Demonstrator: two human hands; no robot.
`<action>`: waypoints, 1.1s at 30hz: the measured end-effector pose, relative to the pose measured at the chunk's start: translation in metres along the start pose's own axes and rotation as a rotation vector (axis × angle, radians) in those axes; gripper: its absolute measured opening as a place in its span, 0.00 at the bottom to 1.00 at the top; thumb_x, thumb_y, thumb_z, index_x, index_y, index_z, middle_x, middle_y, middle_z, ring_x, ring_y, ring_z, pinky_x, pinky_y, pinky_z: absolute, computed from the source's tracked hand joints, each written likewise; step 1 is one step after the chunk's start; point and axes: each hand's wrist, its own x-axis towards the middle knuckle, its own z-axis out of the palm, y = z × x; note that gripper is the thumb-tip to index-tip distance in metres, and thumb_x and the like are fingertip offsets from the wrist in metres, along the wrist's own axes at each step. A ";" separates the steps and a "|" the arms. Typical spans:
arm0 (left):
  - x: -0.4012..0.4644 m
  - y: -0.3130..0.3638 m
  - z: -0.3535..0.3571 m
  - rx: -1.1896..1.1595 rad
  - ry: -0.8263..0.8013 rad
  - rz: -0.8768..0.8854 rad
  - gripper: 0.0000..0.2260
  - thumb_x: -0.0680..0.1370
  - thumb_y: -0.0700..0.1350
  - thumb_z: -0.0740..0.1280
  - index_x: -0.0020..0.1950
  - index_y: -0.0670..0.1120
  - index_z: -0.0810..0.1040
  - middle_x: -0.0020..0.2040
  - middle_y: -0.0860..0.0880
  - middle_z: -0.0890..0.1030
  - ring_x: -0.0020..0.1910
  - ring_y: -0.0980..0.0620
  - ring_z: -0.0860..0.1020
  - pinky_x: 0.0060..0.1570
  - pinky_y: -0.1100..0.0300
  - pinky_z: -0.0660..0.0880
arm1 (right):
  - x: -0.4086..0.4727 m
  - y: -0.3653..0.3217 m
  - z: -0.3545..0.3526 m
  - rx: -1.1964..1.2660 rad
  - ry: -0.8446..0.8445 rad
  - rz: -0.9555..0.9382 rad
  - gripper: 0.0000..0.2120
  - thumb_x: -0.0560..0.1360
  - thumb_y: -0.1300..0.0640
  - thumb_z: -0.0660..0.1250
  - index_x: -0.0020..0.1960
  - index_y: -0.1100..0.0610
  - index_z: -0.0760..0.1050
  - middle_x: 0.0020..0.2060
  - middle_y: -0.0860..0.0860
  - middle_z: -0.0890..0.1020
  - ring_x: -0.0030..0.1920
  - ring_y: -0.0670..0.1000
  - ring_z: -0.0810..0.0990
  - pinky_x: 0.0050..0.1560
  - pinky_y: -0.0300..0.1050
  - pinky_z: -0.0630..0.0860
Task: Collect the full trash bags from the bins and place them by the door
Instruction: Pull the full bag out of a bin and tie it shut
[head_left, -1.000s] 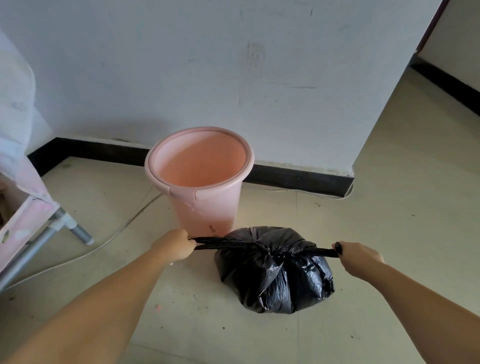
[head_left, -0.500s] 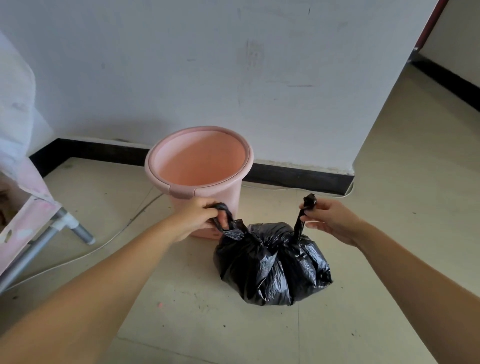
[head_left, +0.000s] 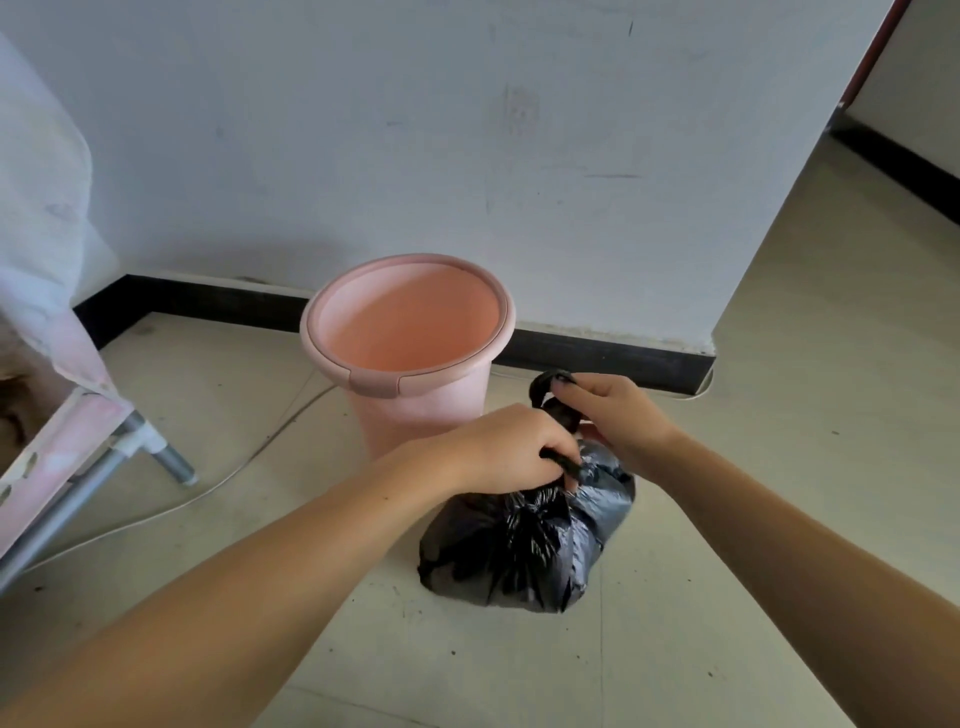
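A full black trash bag (head_left: 524, 545) sits on the tiled floor, just in front and to the right of a pink bin (head_left: 410, 353) with nothing visible inside. My left hand (head_left: 509, 452) is closed on one twisted end of the bag at its top. My right hand (head_left: 613, 415) pinches the other end, which loops up above the bag. Both hands meet over the bag's neck, nearly touching, and hide the knot.
A white wall with a black skirting board (head_left: 597, 358) runs behind the bin and ends at a corner on the right, where open floor (head_left: 831, 338) leads on. A pink folding frame with metal legs (head_left: 130, 447) stands at left. A white cable (head_left: 249, 457) lies across the floor.
My hands were pulling the bag's two ends wide apart. They have since come together over the top of the bag, crossing the ends. The bag and bin stay put.
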 end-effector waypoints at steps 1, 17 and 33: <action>-0.001 0.000 0.000 -0.017 0.083 0.000 0.11 0.74 0.36 0.62 0.47 0.46 0.83 0.40 0.53 0.83 0.36 0.58 0.77 0.41 0.60 0.71 | -0.002 -0.002 0.004 0.025 -0.069 0.010 0.11 0.79 0.59 0.61 0.46 0.64 0.79 0.32 0.54 0.79 0.30 0.49 0.76 0.34 0.40 0.74; 0.003 -0.033 0.000 -0.474 0.312 -0.323 0.06 0.76 0.41 0.66 0.40 0.43 0.75 0.35 0.50 0.73 0.35 0.55 0.70 0.36 0.63 0.63 | -0.009 -0.009 0.007 -0.363 -0.276 -0.072 0.09 0.75 0.58 0.67 0.51 0.64 0.77 0.35 0.53 0.73 0.35 0.47 0.70 0.39 0.40 0.65; 0.021 -0.063 0.037 -0.507 0.086 -0.296 0.10 0.76 0.44 0.67 0.36 0.47 0.71 0.27 0.52 0.70 0.23 0.56 0.68 0.26 0.65 0.63 | 0.002 0.047 -0.017 -0.724 -0.251 0.012 0.07 0.76 0.54 0.65 0.41 0.55 0.75 0.29 0.46 0.74 0.27 0.44 0.69 0.28 0.33 0.64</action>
